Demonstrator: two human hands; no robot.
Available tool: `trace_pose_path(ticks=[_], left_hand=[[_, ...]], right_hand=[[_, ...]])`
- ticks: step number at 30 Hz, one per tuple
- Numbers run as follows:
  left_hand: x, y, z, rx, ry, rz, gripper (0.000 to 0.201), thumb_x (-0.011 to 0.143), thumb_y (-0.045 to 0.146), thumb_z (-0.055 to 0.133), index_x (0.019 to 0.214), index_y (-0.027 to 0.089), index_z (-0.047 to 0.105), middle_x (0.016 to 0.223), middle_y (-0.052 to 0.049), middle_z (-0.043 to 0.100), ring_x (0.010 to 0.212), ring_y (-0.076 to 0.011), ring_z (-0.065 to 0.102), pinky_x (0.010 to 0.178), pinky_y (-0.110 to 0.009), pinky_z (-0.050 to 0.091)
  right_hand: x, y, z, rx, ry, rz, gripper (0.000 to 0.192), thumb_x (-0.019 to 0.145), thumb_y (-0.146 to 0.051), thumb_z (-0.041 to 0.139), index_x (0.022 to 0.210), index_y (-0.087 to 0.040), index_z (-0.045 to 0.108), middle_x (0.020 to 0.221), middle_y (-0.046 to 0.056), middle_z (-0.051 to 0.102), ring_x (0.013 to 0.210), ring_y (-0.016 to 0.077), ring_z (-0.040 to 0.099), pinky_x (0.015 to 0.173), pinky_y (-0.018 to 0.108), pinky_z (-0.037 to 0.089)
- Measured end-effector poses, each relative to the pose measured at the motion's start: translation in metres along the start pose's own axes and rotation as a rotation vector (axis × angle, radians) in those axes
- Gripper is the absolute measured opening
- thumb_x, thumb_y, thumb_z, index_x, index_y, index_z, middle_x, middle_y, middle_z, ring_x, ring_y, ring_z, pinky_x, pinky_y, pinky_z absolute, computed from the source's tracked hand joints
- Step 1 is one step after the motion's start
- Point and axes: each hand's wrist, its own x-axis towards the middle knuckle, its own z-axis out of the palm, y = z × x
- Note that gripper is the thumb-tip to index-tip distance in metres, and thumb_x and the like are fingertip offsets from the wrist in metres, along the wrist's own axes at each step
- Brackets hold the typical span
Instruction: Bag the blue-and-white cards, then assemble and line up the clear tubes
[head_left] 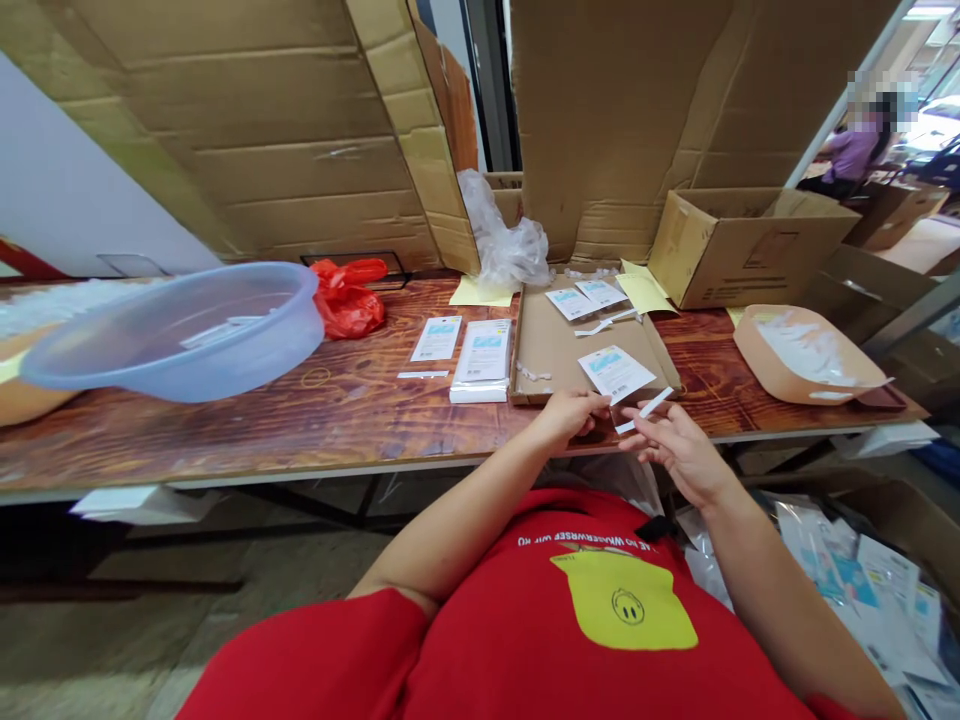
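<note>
White strip [646, 409] pinched in right hand [675, 450], long axis up-right toward the packet [615, 373] in left hand's [574, 412] pinch.

red tee [465, 640], yellow smiley patch [626, 603], white txt

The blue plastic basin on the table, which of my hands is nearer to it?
Left. Your left hand lies between the blue plastic basin and your right hand, pinching a white packet; the right, holding a white strip, is farther off.

Bright even daylight, warped edges
</note>
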Motion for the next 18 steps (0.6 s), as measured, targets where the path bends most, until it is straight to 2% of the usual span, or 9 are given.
trace_pose_path(ticks=[3,5,7,9,10,12,13,15,18], left_hand=[[-0.003,0.001,-0.001,-0.031,-0.007,-0.025,0.018,0.089,0.018,0.063,0.072,0.01,0.062,0.063,-0.002,0.064,0.036,-0.0006,0.035,0.036,-0.016,0.019],[-0.004,0.002,-0.003,-0.05,0.001,-0.033,0.014,0.089,0.017,0.062,0.076,0.011,0.06,0.065,-0.003,0.067,0.036,-0.0007,0.036,0.036,-0.015,0.019],[-0.004,0.004,-0.004,-0.058,0.011,-0.035,0.014,0.09,0.017,0.059,0.077,0.013,0.057,0.065,-0.003,0.068,0.036,-0.0011,0.037,0.036,-0.014,0.019],[-0.004,0.005,-0.006,-0.051,0.011,-0.029,0.015,0.091,0.017,0.058,0.077,0.014,0.055,0.062,-0.003,0.068,0.035,-0.0015,0.037,0.035,-0.014,0.018],[-0.004,0.005,-0.006,-0.044,0.008,-0.024,0.016,0.091,0.018,0.058,0.076,0.014,0.055,0.06,-0.002,0.067,0.034,-0.0018,0.037,0.035,-0.015,0.017],[-0.004,0.004,-0.007,-0.026,0.0,-0.008,0.018,0.091,0.02,0.059,0.075,0.015,0.054,0.057,-0.002,0.067,0.033,-0.0021,0.037,0.035,-0.015,0.017],[-0.005,0.003,-0.008,-0.017,-0.002,0.002,0.019,0.091,0.02,0.061,0.074,0.015,0.054,0.056,-0.001,0.067,0.032,-0.0023,0.037,0.035,-0.016,0.018],[-0.006,0.001,-0.009,0.001,-0.004,0.02,0.021,0.09,0.02,0.062,0.071,0.015,0.053,0.054,-0.001,0.066,0.031,-0.0029,0.039,0.035,-0.016,0.02],[-0.007,-0.001,-0.011,0.023,-0.014,0.033,0.023,0.09,0.017,0.06,0.069,0.016,0.053,0.054,-0.002,0.068,0.03,-0.0039,0.04,0.035,-0.018,0.023]], right_hand=[[-0.014,-0.011,-0.014,-0.3,-0.172,0.036,0.047,0.073,-0.057,0.08,0.093,-0.018,0.062,0.097,0.008,0.077,0.066,0.0131,0.07,0.058,0.023,0.049],[-0.021,-0.016,-0.019,-0.488,-0.189,-0.022,0.043,0.078,-0.058,0.074,0.084,-0.017,0.064,0.078,0.006,0.075,0.057,0.0128,0.063,0.056,0.026,0.048],[-0.024,-0.02,-0.019,-0.641,-0.058,-0.236,0.035,0.085,-0.053,0.068,0.081,-0.018,0.065,0.072,0.004,0.071,0.057,0.0138,0.061,0.058,0.028,0.047],[-0.02,-0.022,-0.015,-0.783,0.09,-0.562,0.025,0.09,-0.043,0.065,0.082,-0.02,0.067,0.075,0.004,0.07,0.067,0.0164,0.063,0.065,0.031,0.048],[-0.015,-0.024,-0.012,-0.852,0.109,-0.715,0.019,0.09,-0.038,0.065,0.082,-0.021,0.067,0.078,0.005,0.071,0.073,0.0178,0.064,0.071,0.032,0.049],[-0.001,-0.027,-0.007,-0.978,0.0,-0.884,0.011,0.089,-0.028,0.065,0.081,-0.021,0.068,0.083,0.006,0.071,0.082,0.0198,0.064,0.079,0.035,0.048],[0.007,-0.028,-0.004,-1.027,-0.095,-0.885,0.008,0.088,-0.024,0.066,0.081,-0.021,0.068,0.083,0.006,0.07,0.084,0.0204,0.064,0.08,0.035,0.048],[0.021,-0.03,0.001,-1.083,-0.265,-0.756,0.004,0.083,-0.018,0.069,0.081,-0.021,0.07,0.084,0.005,0.07,0.086,0.0203,0.064,0.08,0.034,0.047],[0.035,-0.03,0.005,-1.05,-0.336,-0.519,0.007,0.077,-0.015,0.071,0.078,-0.021,0.068,0.083,0.003,0.07,0.081,0.018,0.063,0.077,0.031,0.047]])
